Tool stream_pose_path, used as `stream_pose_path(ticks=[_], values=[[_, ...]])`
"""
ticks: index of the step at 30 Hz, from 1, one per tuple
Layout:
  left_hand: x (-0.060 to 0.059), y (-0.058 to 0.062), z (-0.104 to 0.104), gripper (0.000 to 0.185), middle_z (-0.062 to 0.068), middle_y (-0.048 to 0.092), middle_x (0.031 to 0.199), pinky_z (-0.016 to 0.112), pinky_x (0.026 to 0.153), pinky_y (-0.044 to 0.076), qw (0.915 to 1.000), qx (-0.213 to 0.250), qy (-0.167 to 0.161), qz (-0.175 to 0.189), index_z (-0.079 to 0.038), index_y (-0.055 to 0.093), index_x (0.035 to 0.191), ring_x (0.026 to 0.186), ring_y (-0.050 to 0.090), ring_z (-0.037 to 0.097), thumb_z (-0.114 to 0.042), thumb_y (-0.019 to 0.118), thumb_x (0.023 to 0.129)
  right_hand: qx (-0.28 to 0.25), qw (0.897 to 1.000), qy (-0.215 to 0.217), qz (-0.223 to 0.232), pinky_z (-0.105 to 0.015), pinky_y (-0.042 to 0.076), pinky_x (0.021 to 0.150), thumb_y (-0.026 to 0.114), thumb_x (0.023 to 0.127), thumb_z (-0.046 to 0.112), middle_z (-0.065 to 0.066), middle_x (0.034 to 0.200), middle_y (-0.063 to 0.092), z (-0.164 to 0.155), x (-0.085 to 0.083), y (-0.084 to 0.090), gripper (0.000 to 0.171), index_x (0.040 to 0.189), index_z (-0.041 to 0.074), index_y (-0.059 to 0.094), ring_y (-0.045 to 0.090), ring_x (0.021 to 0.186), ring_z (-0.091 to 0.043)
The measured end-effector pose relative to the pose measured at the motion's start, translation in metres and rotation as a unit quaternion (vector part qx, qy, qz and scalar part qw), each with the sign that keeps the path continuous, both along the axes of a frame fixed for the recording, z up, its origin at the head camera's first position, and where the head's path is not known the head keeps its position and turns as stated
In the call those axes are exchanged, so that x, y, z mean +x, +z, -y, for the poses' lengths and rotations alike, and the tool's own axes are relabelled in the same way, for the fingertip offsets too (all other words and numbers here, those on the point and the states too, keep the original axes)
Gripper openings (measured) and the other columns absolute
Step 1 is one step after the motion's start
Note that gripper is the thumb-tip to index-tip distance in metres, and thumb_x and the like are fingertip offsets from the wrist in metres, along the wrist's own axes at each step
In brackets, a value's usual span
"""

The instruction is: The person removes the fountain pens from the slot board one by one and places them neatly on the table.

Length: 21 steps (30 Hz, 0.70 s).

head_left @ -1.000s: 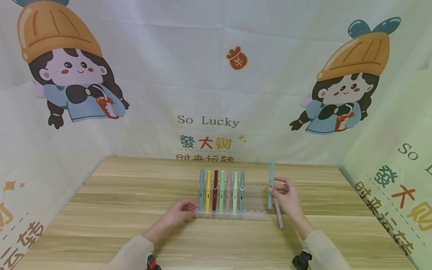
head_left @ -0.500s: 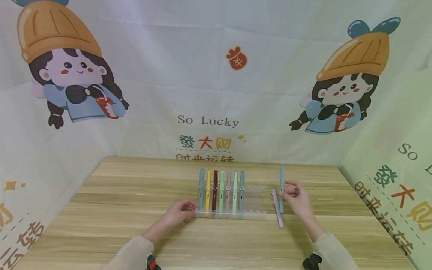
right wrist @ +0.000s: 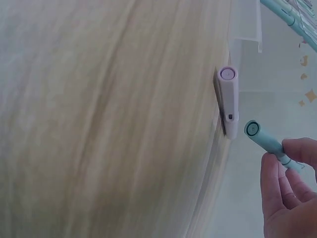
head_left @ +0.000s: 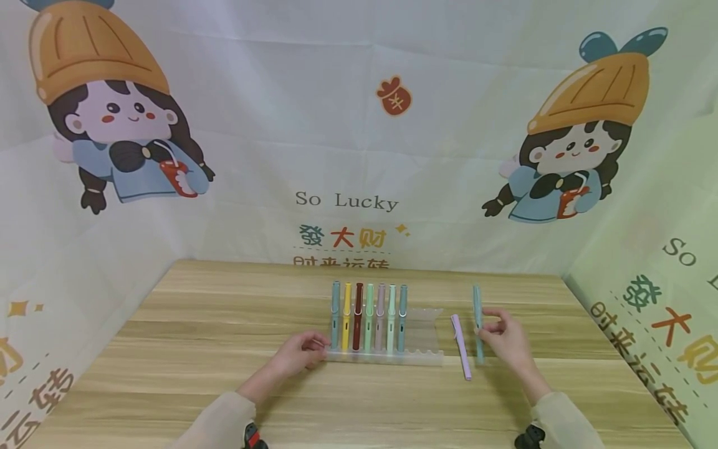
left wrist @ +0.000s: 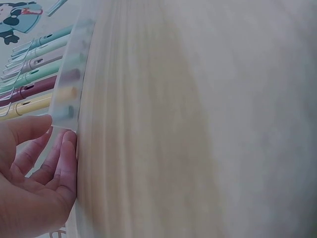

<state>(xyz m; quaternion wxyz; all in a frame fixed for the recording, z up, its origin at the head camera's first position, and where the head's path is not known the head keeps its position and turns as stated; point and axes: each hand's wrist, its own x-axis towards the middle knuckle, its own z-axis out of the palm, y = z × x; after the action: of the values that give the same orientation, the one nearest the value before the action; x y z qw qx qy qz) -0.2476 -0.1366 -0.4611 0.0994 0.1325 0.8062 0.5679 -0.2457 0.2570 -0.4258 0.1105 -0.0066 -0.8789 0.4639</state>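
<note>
A clear plastic pen stand [head_left: 423,358] sits mid-table with several capped pens in a row, among them a yellow pen [head_left: 344,330] and a dark red pen [head_left: 357,330]. At its left end my left hand [head_left: 303,352] holds the corner, thumb [left wrist: 34,126] and fingertips against the plastic. To the right of the stand, my right hand [head_left: 507,340] pinches a light blue pen [head_left: 477,305] between thumb and fingers; in the right wrist view its round end [right wrist: 253,129] is off the table. A lilac pen [head_left: 461,349] lies between that hand and the stand.
The wooden table [head_left: 196,324] is backed and flanked by a printed cloth [head_left: 252,156]. Unfilled notches [head_left: 423,353] show along the right part of the stand's front lip.
My right hand has carried the light blue pen rightward and lower, away from the stand, uncovering the lilac pen on the table. My left hand and the stand have stayed put.
</note>
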Motion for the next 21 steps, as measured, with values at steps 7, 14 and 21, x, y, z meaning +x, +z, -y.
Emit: stream_pose_path(ticks=[7, 14, 21], values=[[0.000, -0.001, 0.001, 0.019, 0.009, 0.058, 0.086, 0.033, 0.065, 0.049, 1.0000, 0.001, -0.002, 0.000, 0.009, 0.055, 0.103, 0.076, 0.054, 0.017, 0.001, 0.056, 0.086, 0.035, 0.999, 0.006, 0.008, -0.024, 0.046, 0.055, 0.065, 0.077, -0.002, -0.013, 0.078, 0.064, -0.002, 0.002, 0.000, 0.038, 0.113, -0.008, 0.053, 0.057, 0.064, -0.014], [-0.001, -0.001, 0.001, 0.019, 0.009, 0.058, 0.086, 0.032, 0.065, 0.049, 1.0000, 0.002, -0.007, -0.003, 0.010, 0.055, 0.103, 0.077, 0.054, 0.017, 0.001, 0.056, 0.086, 0.038, 0.998, 0.027, 0.031, -0.026, 0.049, 0.053, 0.063, 0.075, -0.004, -0.011, 0.073, 0.063, -0.004, 0.000, -0.006, 0.038, 0.110, -0.012, 0.052, 0.059, 0.058, -0.017], [0.000, 0.000, 0.001, 0.021, 0.013, 0.058, 0.088, 0.034, 0.065, 0.050, 0.9999, 0.007, -0.011, -0.005, 0.011, 0.054, 0.103, 0.078, 0.055, 0.019, 0.001, 0.056, 0.086, 0.049, 0.996, 0.034, 0.067, -0.026, 0.048, 0.050, 0.064, 0.076, -0.002, -0.007, 0.069, 0.058, -0.002, -0.001, -0.012, 0.037, 0.111, -0.010, 0.053, 0.056, 0.055, -0.015]])
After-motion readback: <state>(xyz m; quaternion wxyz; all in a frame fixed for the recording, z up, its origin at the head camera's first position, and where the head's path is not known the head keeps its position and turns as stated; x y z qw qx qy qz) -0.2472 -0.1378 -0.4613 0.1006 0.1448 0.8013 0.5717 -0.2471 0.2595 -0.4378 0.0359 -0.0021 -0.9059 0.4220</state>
